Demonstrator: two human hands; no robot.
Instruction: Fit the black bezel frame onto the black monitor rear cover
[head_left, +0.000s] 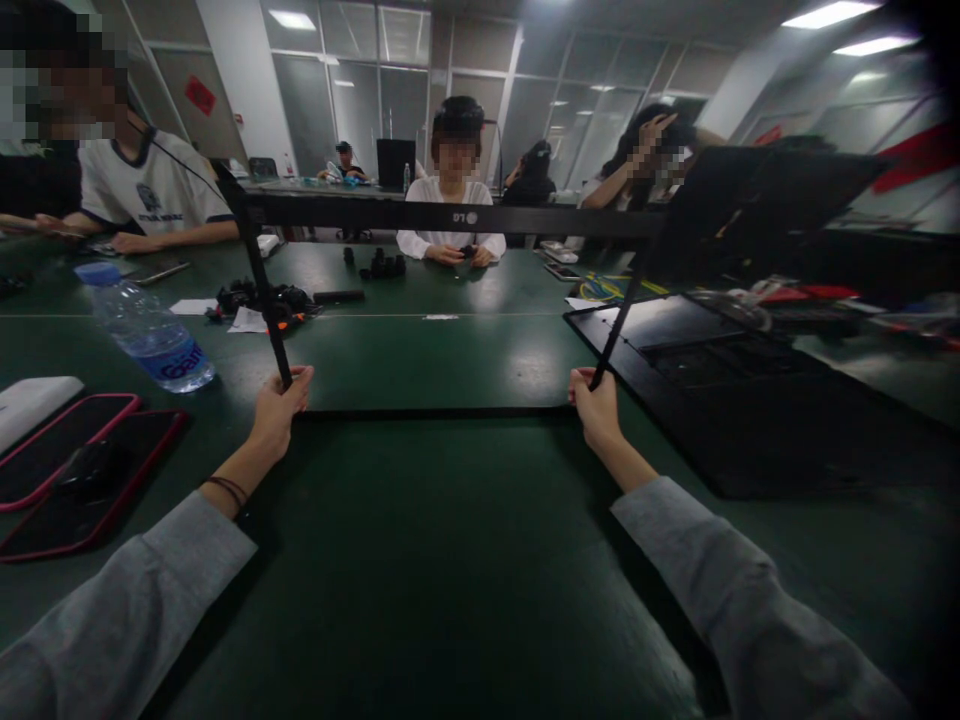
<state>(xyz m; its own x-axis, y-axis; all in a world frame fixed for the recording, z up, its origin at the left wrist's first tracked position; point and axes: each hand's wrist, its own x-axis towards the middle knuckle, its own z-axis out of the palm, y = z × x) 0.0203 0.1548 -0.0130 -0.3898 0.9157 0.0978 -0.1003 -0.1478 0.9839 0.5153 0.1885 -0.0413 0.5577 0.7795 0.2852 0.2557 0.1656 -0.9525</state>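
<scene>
A black monitor bezel (352, 213) is held up in front of me, a thin rectangular frame with an upside-down LG logo on its wide far bar. My left hand (277, 408) is closed around its left side near the lower corner. On the opposite side, my right hand (600, 412) grips the frame near the other lower corner. Through the opening I see the green tabletop (442, 370). To the right of my right hand lies a large flat black panel (750, 420), perhaps a monitor part.
At the left are a tilted-looking water bottle (150, 335), a pink-edged phone (60, 445) and a red-edged dark phone-like item (142, 475). Black gear (277, 300) lies beyond the bezel. A co-worker (451, 210) sits across; another person (150, 190) is at left. Yellow cables (604, 287) lie at right.
</scene>
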